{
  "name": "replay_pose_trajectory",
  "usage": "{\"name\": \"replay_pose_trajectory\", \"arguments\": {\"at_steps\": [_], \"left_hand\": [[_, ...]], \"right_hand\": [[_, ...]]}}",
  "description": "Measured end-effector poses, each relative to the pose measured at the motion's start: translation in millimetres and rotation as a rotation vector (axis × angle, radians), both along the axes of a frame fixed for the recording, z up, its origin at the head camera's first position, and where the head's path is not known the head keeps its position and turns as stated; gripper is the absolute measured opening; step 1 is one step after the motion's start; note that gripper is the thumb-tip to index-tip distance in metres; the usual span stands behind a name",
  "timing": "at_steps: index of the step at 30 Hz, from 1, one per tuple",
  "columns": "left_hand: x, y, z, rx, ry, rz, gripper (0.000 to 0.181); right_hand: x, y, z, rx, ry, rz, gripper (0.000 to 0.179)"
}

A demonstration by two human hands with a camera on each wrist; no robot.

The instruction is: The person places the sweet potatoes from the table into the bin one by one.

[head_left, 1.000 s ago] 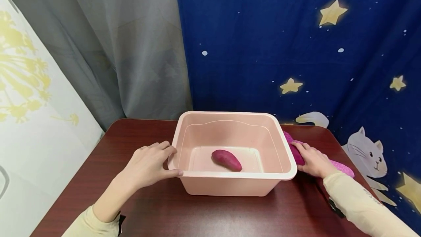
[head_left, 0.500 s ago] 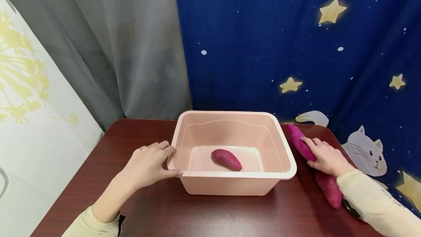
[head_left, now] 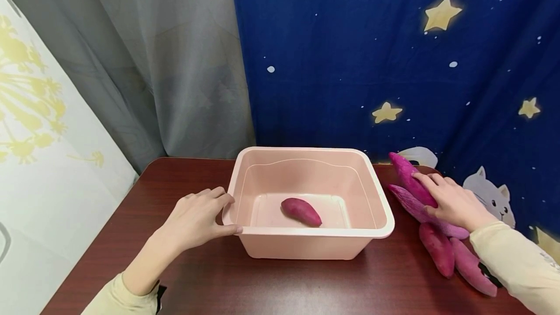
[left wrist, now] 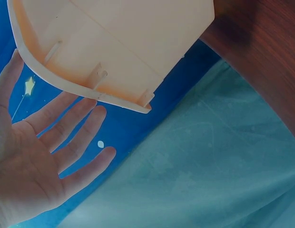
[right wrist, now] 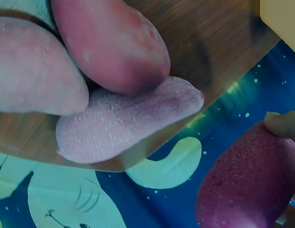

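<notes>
A pale pink plastic basin stands on the table with one purple sweet potato on its floor. My left hand touches the rim at the near left corner, thumb on the front side and fingers along the left. In the left wrist view its fingers are spread and nearly straight. To the basin's right, my right hand grips a long sweet potato, also seen in the right wrist view with the thumb on it. Beneath that hand lies a lighter sweet potato.
Two more sweet potatoes, one redder and one pinker, lie at the table's right side. Behind the dark red table hang a grey curtain and a blue star-patterned curtain.
My right hand has moved right, away from the basin, and upward with the sweet potato. The others beneath it have come into view. My left hand and the basin have stayed put.
</notes>
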State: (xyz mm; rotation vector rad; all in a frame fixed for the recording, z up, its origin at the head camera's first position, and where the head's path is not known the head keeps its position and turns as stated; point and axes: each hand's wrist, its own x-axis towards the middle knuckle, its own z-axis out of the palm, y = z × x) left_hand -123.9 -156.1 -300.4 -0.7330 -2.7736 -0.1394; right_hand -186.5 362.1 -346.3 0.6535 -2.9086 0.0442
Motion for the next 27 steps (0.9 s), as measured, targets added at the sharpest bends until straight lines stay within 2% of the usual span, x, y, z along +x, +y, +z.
{"name": "replay_pose_trajectory", "arguments": {"at_steps": [12, 27], "left_hand": [[-0.7, 0.5, -0.9, 0.001, 0.004, 0.001, 0.042], [-1.0, 0.2, 1.8, -0.013, -0.016, 0.004, 0.043]], "right_hand": [[2.1, -1, 27.2, 0.006, 0.109, 0.077, 0.077], [6.8, -8, 61.6, 0.001, 0.105, 0.085, 0.08]]}}
